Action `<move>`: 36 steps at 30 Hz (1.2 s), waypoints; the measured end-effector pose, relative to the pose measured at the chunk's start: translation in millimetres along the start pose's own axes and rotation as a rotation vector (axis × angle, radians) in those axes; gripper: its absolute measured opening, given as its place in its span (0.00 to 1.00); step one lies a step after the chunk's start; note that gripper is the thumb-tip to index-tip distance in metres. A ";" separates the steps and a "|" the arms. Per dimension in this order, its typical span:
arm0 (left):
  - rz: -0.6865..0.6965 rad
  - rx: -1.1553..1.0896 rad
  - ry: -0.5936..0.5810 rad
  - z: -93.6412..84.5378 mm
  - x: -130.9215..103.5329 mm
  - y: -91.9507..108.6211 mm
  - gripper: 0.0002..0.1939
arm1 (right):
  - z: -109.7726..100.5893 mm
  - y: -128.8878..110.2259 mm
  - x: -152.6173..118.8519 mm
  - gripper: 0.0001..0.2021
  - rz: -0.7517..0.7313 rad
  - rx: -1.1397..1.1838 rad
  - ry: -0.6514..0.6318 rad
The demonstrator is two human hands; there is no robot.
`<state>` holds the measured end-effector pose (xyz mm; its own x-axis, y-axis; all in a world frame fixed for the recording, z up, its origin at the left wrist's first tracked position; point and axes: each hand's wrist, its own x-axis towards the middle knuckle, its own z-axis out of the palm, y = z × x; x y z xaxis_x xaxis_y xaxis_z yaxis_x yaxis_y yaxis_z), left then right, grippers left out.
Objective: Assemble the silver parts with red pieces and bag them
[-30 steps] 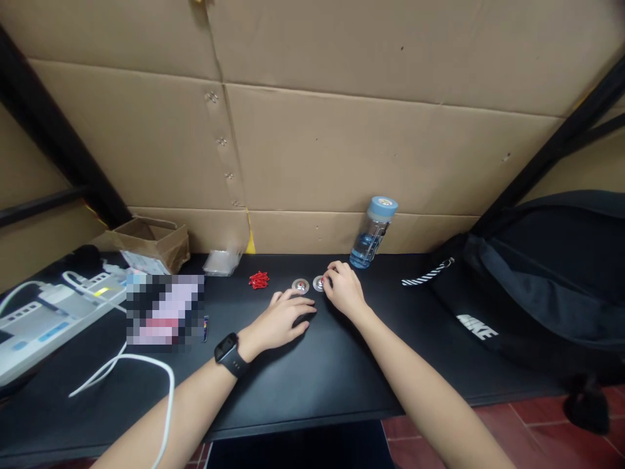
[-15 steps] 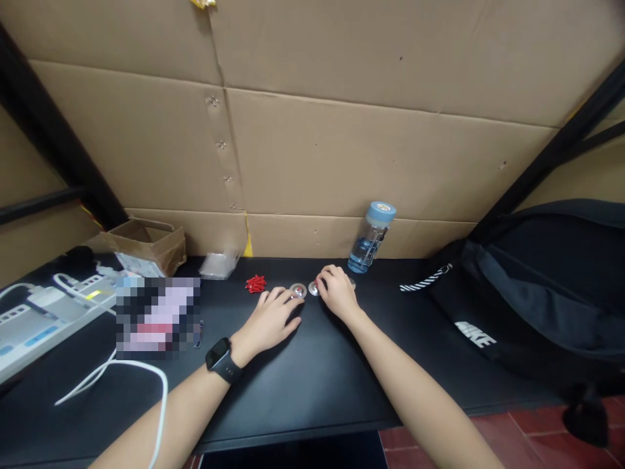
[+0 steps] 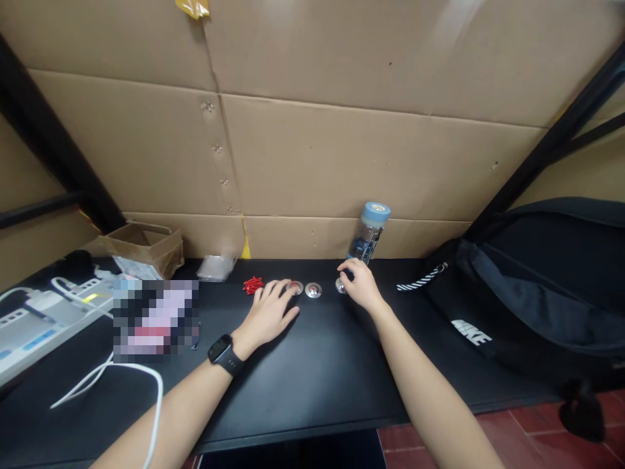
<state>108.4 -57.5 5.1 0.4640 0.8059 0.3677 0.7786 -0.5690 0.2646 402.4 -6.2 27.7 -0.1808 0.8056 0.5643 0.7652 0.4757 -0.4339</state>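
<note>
Three small shiny round metal dishes lie in a row on the black tabletop (image 3: 312,384). My left hand (image 3: 266,311) lies flat with its fingers spread. Its fingertips are at the left dish (image 3: 297,287), which shows red inside. The middle dish (image 3: 313,290) also has red at its centre, and neither hand is on it. My right hand (image 3: 362,284) is over the right dish (image 3: 340,285), fingers bent down and partly hiding it. Whatever its fingertips pinch is too small to make out. A pile of small red pieces (image 3: 252,285) sits left of my left hand.
Behind my right hand stands a blue-lidded bottle (image 3: 370,228). A black backpack (image 3: 532,286) fills the right side. To the left are a clear plastic packet (image 3: 215,268), a cardboard box (image 3: 146,247), a power strip (image 3: 53,319), a white cable (image 3: 159,397) and a blurred-out object (image 3: 156,319).
My right hand has moved right, from the middle dish to the right one, uncovering the middle dish. My left hand has shifted slightly left, and the camera view has tilted a little.
</note>
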 end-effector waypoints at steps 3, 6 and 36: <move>-0.021 0.042 -0.033 5.3 3.4 -2.5 0.25 | 6.3 -13.4 -2.0 0.08 -0.098 0.023 -0.090; -0.010 0.033 -0.079 8.6 4.7 -5.8 0.25 | 9.3 -25.2 -3.5 0.08 -0.148 0.010 -0.156; -0.013 0.112 -0.059 17.6 6.0 -1.8 0.31 | 26.3 -56.8 -11.2 0.19 -0.177 -0.234 -0.404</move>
<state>117.3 -48.8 -8.8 0.4749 0.8235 0.3103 0.8259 -0.5388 0.1662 344.7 -33.0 27.6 -0.5096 0.8143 0.2779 0.8112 0.5624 -0.1605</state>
